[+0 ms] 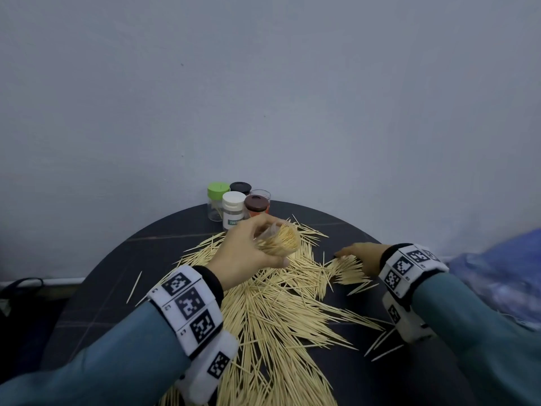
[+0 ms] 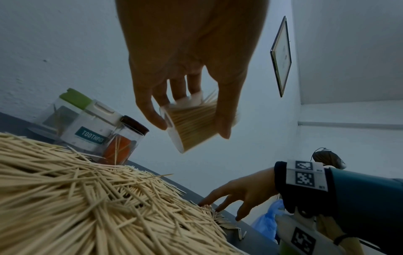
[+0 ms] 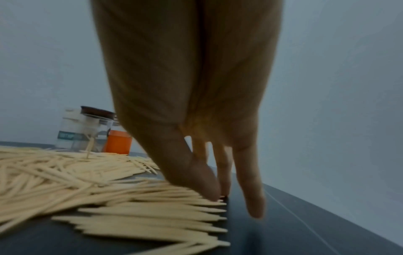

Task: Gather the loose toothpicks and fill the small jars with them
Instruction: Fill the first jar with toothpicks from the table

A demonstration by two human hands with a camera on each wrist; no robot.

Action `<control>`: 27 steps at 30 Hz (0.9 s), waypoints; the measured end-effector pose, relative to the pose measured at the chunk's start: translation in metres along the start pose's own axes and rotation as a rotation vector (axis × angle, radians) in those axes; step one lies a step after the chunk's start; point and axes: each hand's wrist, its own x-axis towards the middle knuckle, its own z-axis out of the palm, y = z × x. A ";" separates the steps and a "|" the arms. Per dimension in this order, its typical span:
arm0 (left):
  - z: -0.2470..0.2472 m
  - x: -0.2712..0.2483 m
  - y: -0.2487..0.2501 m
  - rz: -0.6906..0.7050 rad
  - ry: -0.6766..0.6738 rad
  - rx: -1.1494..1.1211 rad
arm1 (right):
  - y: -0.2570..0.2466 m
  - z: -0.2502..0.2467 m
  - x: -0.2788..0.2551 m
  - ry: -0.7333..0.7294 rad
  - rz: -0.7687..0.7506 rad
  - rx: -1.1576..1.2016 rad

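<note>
Pale wooden toothpicks (image 1: 272,306) lie heaped across the dark round tabletop (image 1: 99,288) in the head view. Above the heap, the left hand (image 1: 243,253) grips a clear jar (image 1: 279,238) packed with toothpicks, tilted. The right hand (image 1: 358,254) rests flat near the right edge, fingers straight on a small bundle. Five jars (image 1: 238,205) cluster at the far edge.

Left wrist view: fingers (image 2: 150,110) and thumb curl round the jar; a white-lidded jar (image 2: 91,132) reads "TOOTHPICK".

Right wrist view: spread fingertips (image 3: 207,182) touch toothpicks.
</note>
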 end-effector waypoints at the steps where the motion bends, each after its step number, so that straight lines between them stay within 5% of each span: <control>1: 0.000 -0.001 0.000 -0.001 -0.004 0.004 | 0.002 0.003 -0.001 0.014 0.008 0.001; 27: 0.007 -0.009 0.003 -0.016 -0.042 0.032 | -0.029 0.035 -0.044 0.221 -0.132 0.248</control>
